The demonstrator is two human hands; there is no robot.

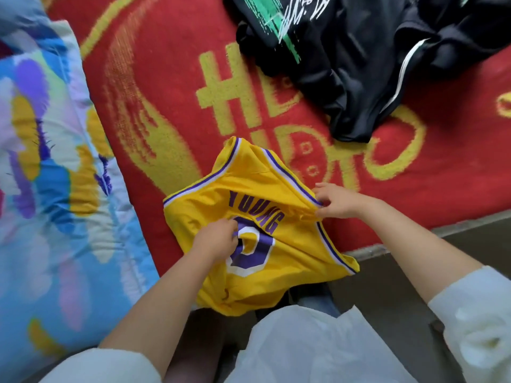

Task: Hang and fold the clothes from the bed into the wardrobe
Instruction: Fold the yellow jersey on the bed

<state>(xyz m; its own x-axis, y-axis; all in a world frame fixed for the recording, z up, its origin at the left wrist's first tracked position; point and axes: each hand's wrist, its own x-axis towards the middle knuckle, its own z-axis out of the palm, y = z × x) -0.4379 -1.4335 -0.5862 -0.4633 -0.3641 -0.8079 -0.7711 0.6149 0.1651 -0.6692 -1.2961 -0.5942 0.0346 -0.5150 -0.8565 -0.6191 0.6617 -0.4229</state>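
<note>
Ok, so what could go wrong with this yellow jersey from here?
The yellow jersey is bunched where the left hand grips it mid-back and the right hand pinches an armhole, so a fold may set creases. Its hem overhangs the bed edge and could slide off.

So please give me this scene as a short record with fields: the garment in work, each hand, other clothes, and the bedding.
garment in work: yellow basketball jersey, purple trim, "YOUNG" on it, bunched, partly hanging past the bed edge
left hand: grips the jersey near the printed number
right hand: pinches the jersey's trimmed edge
other clothes: black garments, a heap with green and white print, a white stripe
bedding: red blanket with yellow pattern; colourful quilt beside it
</note>
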